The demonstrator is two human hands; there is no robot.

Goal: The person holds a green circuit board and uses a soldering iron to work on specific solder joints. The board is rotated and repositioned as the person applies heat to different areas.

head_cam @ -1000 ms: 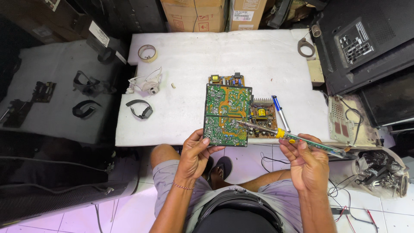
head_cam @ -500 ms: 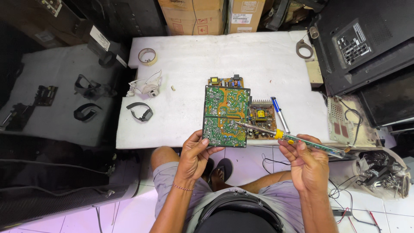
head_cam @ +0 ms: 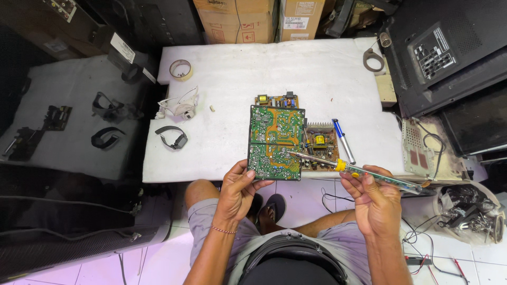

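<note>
The head view looks straight down on a white table [head_cam: 327, 74] and the person's lap below its near edge.

The left hand [head_cam: 238, 189] grips the near left corner of a green board [head_cam: 276, 142], thumb on top and fingers curled under, holding it tilted up off the table edge with its solder side facing the camera. The board sits at the table's near edge, about mid-width, and covers most of what lies beneath it.

The right hand [head_cam: 374, 198] is closed around the clear green handle of a soldering iron [head_cam: 359, 171], held like a pen. The iron runs leftward from the hand, and its metal tip rests on the board's lower right part (whether it truly touches a joint cannot be told at this size).

A second board [head_cam: 318, 145] with a finned heatsink and a yellow part lies flat just right of the green one, partly under the iron's shaft. A third, smaller board [head_cam: 277, 100] peeks out beyond the green board's far edge. A blue-and-white pen [head_cam: 344, 140] lies just right of the second board.

Further left on the table are a black strap [head_cam: 172, 137], a tangle of white wire [head_cam: 179, 106], and a tape roll [head_cam: 180, 69] near the far left corner. A metal stand [head_cam: 374, 57] sits at the far right edge.
</note>
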